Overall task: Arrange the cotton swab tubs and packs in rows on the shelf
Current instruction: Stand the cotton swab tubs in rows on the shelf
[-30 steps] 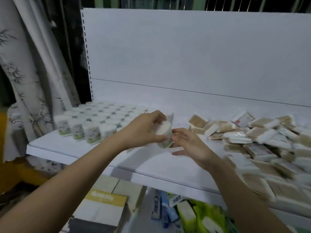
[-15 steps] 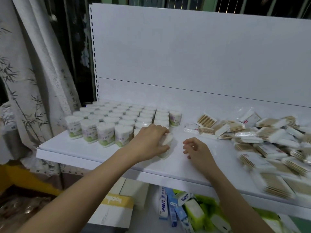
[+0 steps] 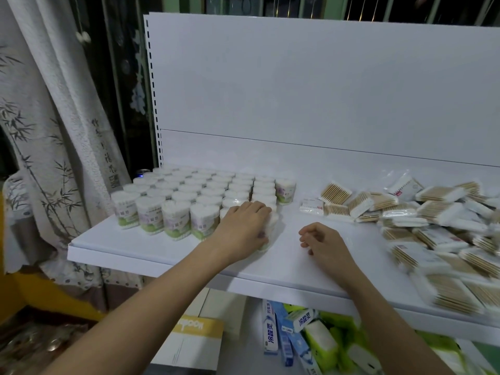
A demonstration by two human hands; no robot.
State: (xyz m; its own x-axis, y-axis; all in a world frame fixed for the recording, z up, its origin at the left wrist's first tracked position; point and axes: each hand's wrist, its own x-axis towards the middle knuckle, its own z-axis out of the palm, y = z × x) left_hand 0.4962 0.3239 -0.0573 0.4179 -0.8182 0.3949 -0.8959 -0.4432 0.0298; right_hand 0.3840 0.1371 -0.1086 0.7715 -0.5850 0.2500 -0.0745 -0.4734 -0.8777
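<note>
Several clear tubs of cotton swabs [image 3: 176, 215] with green-and-white labels stand in rows on the left part of the white shelf [image 3: 151, 249]. My left hand [image 3: 243, 226] grips one more tub [image 3: 270, 230], which stands on the shelf at the right end of the front row, mostly hidden by my fingers. My right hand [image 3: 323, 243] rests on the shelf just right of it, fingers loosely curled, holding nothing. Flat packs of wooden-stick swabs [image 3: 433, 226] lie in a loose heap over the right part of the shelf.
The shelf's white back panel [image 3: 311, 90] rises behind everything. A patterned curtain [image 3: 48, 131] hangs to the left. Under the shelf lie toothpaste boxes [image 3: 270, 328], green-and-white packs [image 3: 324, 345] and a yellow-and-white carton [image 3: 194, 339].
My left hand lowered the tub from mid-air onto the shelf at the end of the front row. My right hand let go of it and settled on the shelf beside it.
</note>
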